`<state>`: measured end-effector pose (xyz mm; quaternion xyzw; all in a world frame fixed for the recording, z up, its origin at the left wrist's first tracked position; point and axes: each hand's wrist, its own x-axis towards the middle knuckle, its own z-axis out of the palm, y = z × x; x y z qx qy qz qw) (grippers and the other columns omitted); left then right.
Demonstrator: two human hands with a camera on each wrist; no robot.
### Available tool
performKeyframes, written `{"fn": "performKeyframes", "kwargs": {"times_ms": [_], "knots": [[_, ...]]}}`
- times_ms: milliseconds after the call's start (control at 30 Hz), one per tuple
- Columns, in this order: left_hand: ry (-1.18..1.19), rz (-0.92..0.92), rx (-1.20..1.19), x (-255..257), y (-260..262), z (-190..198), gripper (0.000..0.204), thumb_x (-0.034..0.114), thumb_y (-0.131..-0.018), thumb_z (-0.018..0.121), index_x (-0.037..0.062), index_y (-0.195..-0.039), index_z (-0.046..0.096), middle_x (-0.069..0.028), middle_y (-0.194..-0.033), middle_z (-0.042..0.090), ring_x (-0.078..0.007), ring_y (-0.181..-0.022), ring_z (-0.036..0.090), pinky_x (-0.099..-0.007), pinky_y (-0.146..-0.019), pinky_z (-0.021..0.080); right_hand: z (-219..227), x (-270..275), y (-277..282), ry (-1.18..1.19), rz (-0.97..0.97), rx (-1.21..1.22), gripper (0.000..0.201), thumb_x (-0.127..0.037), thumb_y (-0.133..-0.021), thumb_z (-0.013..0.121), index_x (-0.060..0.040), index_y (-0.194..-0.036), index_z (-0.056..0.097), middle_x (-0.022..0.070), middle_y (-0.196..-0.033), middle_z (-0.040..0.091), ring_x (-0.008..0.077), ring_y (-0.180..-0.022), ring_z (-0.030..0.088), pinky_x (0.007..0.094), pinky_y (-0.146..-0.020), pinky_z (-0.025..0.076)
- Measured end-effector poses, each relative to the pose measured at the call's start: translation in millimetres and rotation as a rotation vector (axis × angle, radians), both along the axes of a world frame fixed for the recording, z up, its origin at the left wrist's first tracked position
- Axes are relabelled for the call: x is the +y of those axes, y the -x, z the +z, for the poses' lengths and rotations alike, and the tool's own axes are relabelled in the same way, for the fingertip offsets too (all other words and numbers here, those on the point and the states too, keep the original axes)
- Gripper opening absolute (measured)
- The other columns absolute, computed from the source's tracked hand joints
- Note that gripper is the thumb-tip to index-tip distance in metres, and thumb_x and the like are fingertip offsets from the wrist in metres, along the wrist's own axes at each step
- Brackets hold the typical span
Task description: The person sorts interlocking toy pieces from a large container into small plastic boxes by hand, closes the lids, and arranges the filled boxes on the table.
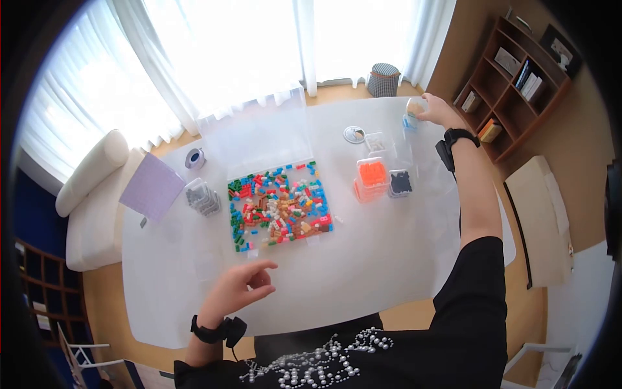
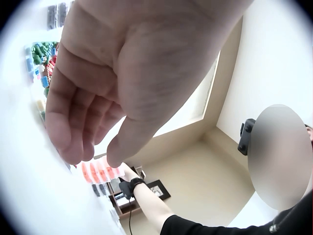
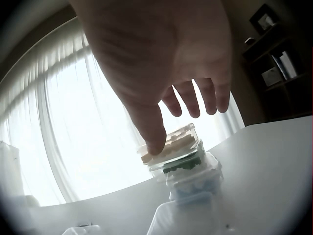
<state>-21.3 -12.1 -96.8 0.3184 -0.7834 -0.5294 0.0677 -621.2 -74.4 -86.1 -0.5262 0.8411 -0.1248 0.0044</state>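
At the far right of the table, my right hand (image 1: 442,111) is at a stack of small clear boxes. The top box (image 3: 172,144) has tan pieces in it, a green-filled box (image 3: 183,164) sits below, and a blue-filled one (image 3: 195,185) is lower. In the right wrist view my thumb overlaps the top box's near side, while the spread fingers show above and behind it. Over the front of the table hangs my left hand (image 1: 238,288), fingers loosely bent around nothing. Beyond it lies a wide clear case (image 1: 236,249) with mixed colored toy bricks (image 1: 278,206).
Orange-filled boxes (image 1: 371,174) stand stacked right of the case, beside a box of black pieces (image 1: 400,183) and a box of pale pieces (image 1: 379,142). Left are stacked grey-filled boxes (image 1: 203,200), a tape roll (image 1: 194,159) and a lilac sheet (image 1: 152,187). The case's lid (image 1: 256,133) stands raised.
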Motion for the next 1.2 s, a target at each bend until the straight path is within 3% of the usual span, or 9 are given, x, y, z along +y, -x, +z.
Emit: {"fn": "performKeyframes", "kwargs": {"times_ms": [233, 433, 600, 733, 800, 967, 1100, 1200], "knots": [[-0.16, 0.012, 0.03, -1, -3, -10, 0.034, -0.002, -0.086, 0.066, -0.0004, -0.119, 0.057, -0.0033, -0.081, 0.063, -0.0101, -0.074, 0.063, -0.0243, -0.066, 0.052, -22, -3, 9, 0.062, 0.008, -0.237, 0.073, -0.025, -0.071, 0.08, 0.0056, -0.13, 0.05, 0.023, -0.122, 0.061, 0.0309, -0.113, 0.059, 0.0347, -0.096, 0.046], [-0.258, -0.065, 0.091, 2, 6, -16, 0.033, 0.0, -0.089, 0.065, 0.0, -0.121, 0.057, -0.0049, -0.084, 0.064, -0.0109, -0.076, 0.064, -0.0249, -0.069, 0.054, 2, 55, -17, 0.232, 0.064, -0.261, 0.065, -0.027, -0.074, 0.08, 0.0053, -0.123, 0.054, 0.0177, -0.112, 0.065, 0.0253, -0.098, 0.064, 0.0326, -0.087, 0.049], [-0.656, -0.19, 0.267, 13, 16, -38, 0.032, 0.006, -0.092, 0.063, 0.0021, -0.123, 0.056, -0.0043, -0.089, 0.064, -0.0106, -0.082, 0.062, -0.0263, -0.075, 0.053, 28, 163, -122, 0.201, 0.224, -0.526, 0.061, -0.021, -0.074, 0.081, 0.0003, -0.125, 0.054, 0.0133, -0.11, 0.064, 0.0216, -0.1, 0.061, 0.0322, -0.088, 0.049], [-0.653, -0.188, 0.184, 19, 20, -65, 0.032, 0.007, -0.094, 0.061, 0.0024, -0.125, 0.054, -0.0046, -0.091, 0.064, -0.0114, -0.085, 0.062, -0.0275, -0.079, 0.053, 16, 224, -222, 0.006, 0.433, -0.506, 0.061, -0.018, -0.073, 0.08, -0.0027, -0.125, 0.054, 0.0149, -0.116, 0.061, 0.0286, -0.103, 0.061, 0.0359, -0.09, 0.049], [-0.714, -0.185, 0.205, 17, 19, -68, 0.031, 0.008, -0.095, 0.06, 0.0023, -0.125, 0.054, -0.0051, -0.094, 0.064, -0.0122, -0.086, 0.063, -0.0279, -0.08, 0.053, 4, 225, -243, -0.061, 0.436, -0.51, 0.061, -0.017, -0.072, 0.079, -0.0028, -0.125, 0.053, 0.0165, -0.119, 0.06, 0.0314, -0.105, 0.06, 0.0375, -0.091, 0.048], [-0.739, -0.16, 0.23, 18, 14, -65, 0.031, 0.009, -0.095, 0.06, 0.0016, -0.125, 0.053, -0.0055, -0.094, 0.064, -0.0122, -0.087, 0.063, -0.0284, -0.081, 0.054, -35, 209, -234, -0.002, 0.292, -0.348, 0.07, -0.016, -0.07, 0.081, -0.0013, -0.131, 0.049, 0.0193, -0.126, 0.056, 0.0356, -0.114, 0.055, 0.0372, -0.096, 0.046], [-0.678, -0.183, 0.24, 17, 15, -63, 0.03, 0.007, -0.094, 0.061, 0.0009, -0.123, 0.054, -0.006, -0.092, 0.065, -0.0121, -0.085, 0.063, -0.0278, -0.079, 0.053, -14, 194, -222, 0.069, 0.436, -0.222, 0.07, -0.022, -0.074, 0.079, 0.0026, -0.132, 0.048, 0.0236, -0.128, 0.055, 0.0343, -0.117, 0.054, 0.0383, -0.095, 0.046], [-0.665, -0.197, 0.248, 15, 16, -61, 0.029, 0.006, -0.093, 0.061, 0.0004, -0.121, 0.055, -0.0062, -0.089, 0.065, -0.0119, -0.082, 0.063, -0.0277, -0.077, 0.053, 22, 171, -185, -0.048, 0.196, -0.18, 0.073, -0.031, -0.078, 0.076, 0.0049, -0.134, 0.046, 0.0259, -0.118, 0.061, 0.0365, -0.111, 0.059, 0.0394, -0.093, 0.048]]}}
